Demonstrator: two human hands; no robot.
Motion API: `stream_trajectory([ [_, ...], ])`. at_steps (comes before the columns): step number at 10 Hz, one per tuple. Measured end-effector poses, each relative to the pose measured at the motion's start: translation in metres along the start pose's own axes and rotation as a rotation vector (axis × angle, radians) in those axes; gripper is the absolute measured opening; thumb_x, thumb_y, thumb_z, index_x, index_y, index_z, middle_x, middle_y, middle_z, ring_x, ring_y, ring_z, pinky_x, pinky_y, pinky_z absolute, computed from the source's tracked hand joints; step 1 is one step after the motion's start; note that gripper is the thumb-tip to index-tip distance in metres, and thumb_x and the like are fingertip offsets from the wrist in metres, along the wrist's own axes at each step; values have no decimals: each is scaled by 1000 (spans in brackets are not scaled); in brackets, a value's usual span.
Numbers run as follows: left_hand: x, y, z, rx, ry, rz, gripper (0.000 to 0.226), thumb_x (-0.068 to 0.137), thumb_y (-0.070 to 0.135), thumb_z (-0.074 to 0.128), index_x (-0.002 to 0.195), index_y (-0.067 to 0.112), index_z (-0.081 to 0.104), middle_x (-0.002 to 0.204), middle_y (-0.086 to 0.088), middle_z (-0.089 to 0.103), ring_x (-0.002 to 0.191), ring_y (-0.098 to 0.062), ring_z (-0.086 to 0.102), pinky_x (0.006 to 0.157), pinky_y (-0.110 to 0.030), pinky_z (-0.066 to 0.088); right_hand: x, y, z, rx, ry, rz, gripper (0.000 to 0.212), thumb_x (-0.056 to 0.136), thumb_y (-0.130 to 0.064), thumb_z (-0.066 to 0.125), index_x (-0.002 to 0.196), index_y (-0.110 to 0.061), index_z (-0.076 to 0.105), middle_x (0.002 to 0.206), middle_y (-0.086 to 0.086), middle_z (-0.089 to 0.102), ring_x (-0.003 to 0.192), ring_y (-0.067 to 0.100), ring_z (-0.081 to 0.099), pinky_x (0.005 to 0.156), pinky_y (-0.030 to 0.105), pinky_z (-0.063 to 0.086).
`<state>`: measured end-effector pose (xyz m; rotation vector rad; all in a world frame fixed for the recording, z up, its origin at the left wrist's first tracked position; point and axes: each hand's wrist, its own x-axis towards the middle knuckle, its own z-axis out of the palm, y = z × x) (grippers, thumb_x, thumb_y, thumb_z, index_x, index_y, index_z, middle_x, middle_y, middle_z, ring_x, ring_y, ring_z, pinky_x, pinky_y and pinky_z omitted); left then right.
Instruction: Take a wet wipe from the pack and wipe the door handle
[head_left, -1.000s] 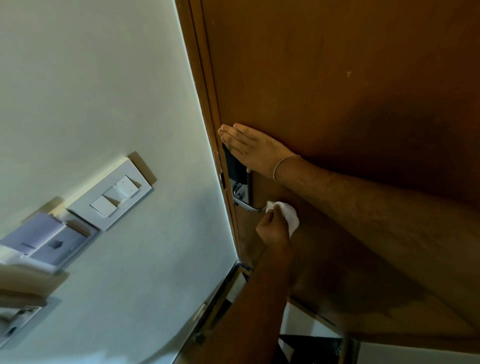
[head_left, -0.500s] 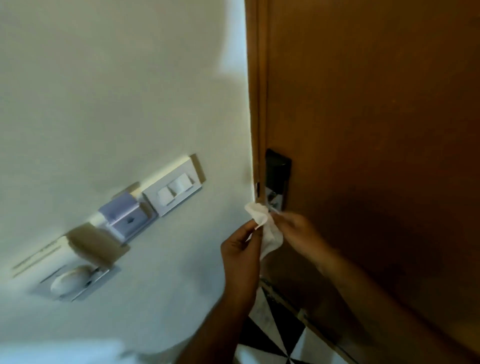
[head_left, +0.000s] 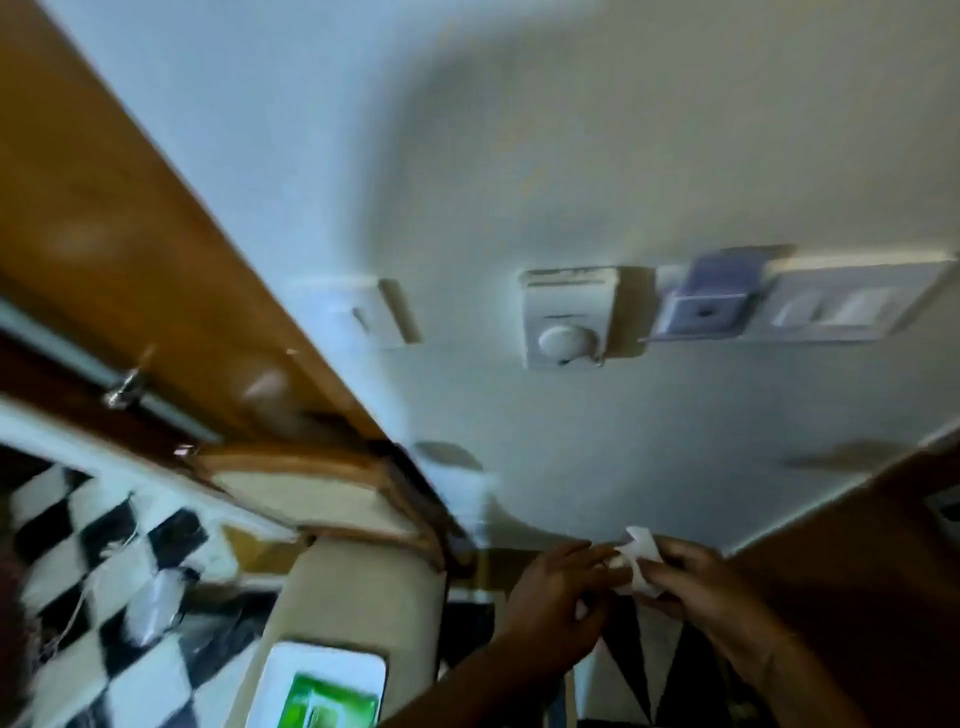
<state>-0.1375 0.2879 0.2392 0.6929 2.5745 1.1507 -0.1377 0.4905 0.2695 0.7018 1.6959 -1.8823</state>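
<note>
A small crumpled white wet wipe is pinched between both hands low in the blurred view. My left hand grips its left side and my right hand grips its right side. The white wipe pack with a green label lies on a beige surface at the bottom, left of my left forearm. The brown door shows only as a dark edge at the lower right. The door handle is out of view.
On the white wall sit a dial regulator, a bluish holder and a switch plate. A wooden panel with a metal latch runs along the left. Black-and-white checked floor lies at the lower left.
The view has swung left, away from the door. The handle and lock have left the frame. Both hands came off the door and now hold the wipe together over the floor.
</note>
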Motion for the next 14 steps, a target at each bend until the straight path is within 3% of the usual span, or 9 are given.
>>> stream_trajectory([
  [1,-57,-30,-4,-187,77,-276,43,93,26,56,127,25,83,148,12,71,136,-13,68,113,-31,56,28,24,41,-125,-169,106,34,96,17,57,115,-4,76,98,9,84,88,23,80,78,31,66],
  [3,-179,-96,9,-411,345,-678,50,98,27,59,129,66,70,144,40,63,136,12,62,115,-16,48,70,74,158,-570,-473,170,40,88,14,67,119,-9,76,114,12,80,111,29,73,102,41,58],
  [5,-278,-188,51,-360,691,-1089,52,101,10,62,124,56,69,137,20,75,129,-5,70,109,-24,54,97,132,260,-941,-470,-30,36,80,8,70,98,-23,68,88,-10,71,88,16,68,65,1,45],
  [6,-323,-246,73,-401,988,-1470,49,98,-2,64,140,23,70,142,-13,72,131,-37,69,109,-43,54,118,176,312,-1093,-464,-121,18,82,-3,70,89,-19,66,84,0,72,85,23,69,72,23,54],
  [7,-354,-310,85,-429,1044,-1693,56,96,-5,62,151,4,60,151,-22,64,139,-43,62,115,-52,51,153,231,362,-1219,-445,-184,13,82,-3,66,88,-13,72,95,6,72,91,29,69,81,40,57],
  [9,-354,-413,91,-308,757,-1516,62,94,-8,58,153,13,63,164,-7,56,151,-31,53,122,-43,48,231,330,436,-1318,-639,-220,33,89,-5,65,121,-7,73,139,4,56,111,18,61,102,27,48],
  [11,-342,-457,105,107,284,-1370,64,85,7,64,145,27,70,164,2,55,147,-31,55,121,-46,42,280,387,447,-2049,-969,-479,73,90,-26,63,158,-18,36,164,-1,32,152,25,30,119,48,31],
  [12,-329,-457,96,201,139,-1378,58,86,11,64,141,28,71,162,2,53,144,-29,55,128,-51,33,278,386,444,-2042,-895,-617,64,90,-23,60,152,-23,47,159,-3,41,146,24,37,114,46,32],
  [14,-296,-422,48,113,-105,-1440,78,103,29,57,173,18,24,185,1,8,167,-31,24,135,-53,19,246,308,390,-1628,-636,-599,45,91,-14,57,133,-23,69,151,-2,55,139,27,50,113,42,42],
])
